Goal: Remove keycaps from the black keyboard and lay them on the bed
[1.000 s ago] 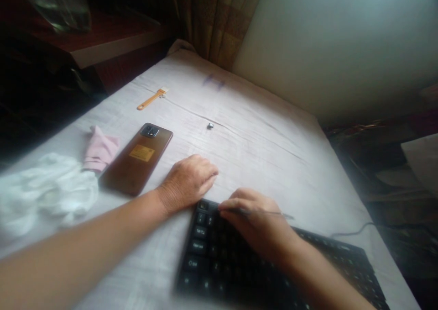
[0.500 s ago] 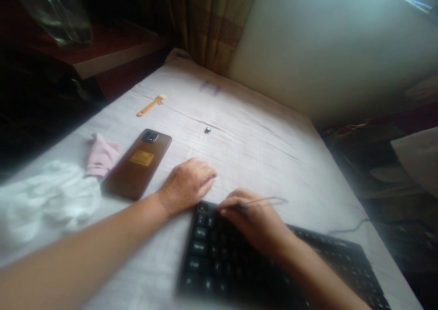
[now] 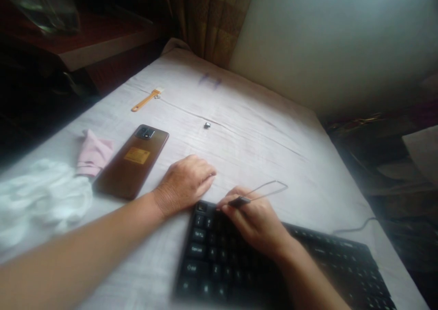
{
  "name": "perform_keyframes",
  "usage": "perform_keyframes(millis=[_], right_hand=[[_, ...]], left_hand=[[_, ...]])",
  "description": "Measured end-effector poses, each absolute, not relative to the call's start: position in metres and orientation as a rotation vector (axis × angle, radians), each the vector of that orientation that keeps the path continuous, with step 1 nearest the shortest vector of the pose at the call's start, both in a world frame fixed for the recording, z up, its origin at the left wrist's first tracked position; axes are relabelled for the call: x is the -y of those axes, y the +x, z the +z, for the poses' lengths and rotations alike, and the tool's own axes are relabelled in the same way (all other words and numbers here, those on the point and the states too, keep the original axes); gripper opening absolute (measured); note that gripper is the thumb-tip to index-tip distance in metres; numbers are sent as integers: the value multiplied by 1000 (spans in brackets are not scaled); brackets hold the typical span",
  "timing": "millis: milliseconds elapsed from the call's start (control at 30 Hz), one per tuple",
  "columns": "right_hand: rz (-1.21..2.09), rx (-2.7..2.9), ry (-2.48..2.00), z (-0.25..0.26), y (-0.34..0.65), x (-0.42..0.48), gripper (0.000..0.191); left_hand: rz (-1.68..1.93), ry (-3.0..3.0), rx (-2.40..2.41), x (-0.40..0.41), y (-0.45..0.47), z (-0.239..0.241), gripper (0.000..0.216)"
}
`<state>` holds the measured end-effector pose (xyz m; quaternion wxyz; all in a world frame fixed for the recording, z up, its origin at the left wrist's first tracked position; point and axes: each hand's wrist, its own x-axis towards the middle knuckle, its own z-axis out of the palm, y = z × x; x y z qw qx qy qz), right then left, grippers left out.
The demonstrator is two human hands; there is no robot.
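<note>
My left hand [image 3: 186, 182] lies on the white cloth just beyond the top left corner of a black keyboard [image 3: 219, 260], its fingers curled loosely with nothing visible in them. My right hand [image 3: 255, 221] rests over the keyboard's upper left keys and pinches the dark handle of a thin wire-loop tool [image 3: 263, 191], whose loop points right and slightly up. A brown phone [image 3: 132, 161] lies face down to the left of my left hand.
A pink cloth [image 3: 92, 152] and a white crumpled cloth [image 3: 41, 198] lie left of the phone. An orange-handled small brush [image 3: 145, 100] and a tiny metal piece [image 3: 207, 125] sit farther back. The keyboard's cable [image 3: 356, 228] runs off right. A curtain [image 3: 212, 18] hangs behind.
My right hand has tilted the wire-loop tool upward, so the loop rose off the keyboard level. My left hand has stayed in place.
</note>
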<state>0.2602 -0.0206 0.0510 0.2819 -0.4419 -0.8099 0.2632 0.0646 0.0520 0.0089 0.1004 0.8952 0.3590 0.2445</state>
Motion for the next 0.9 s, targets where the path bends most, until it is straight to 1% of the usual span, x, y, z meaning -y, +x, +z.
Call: perform_keyframes(millis=[167, 367, 567, 767, 900], right_hand=[[680, 2142, -1134, 50, 260, 20, 21], [725, 2130, -1219, 50, 262, 21, 24], [840, 1820, -1266, 51, 264, 22, 29], [1085, 1525, -1393, 48, 267, 19, 41], [1063, 1403, -1421, 49, 268, 16, 43]], left_hand=[[715, 2645, -1060, -52, 65, 9, 15], [706, 2642, -1056, -51, 65, 10, 14], [701, 2629, -1055, -51, 64, 11, 13], [773, 2574, -1029, -52, 62, 8, 12], [809, 2471, -1001, -54, 62, 12, 11]])
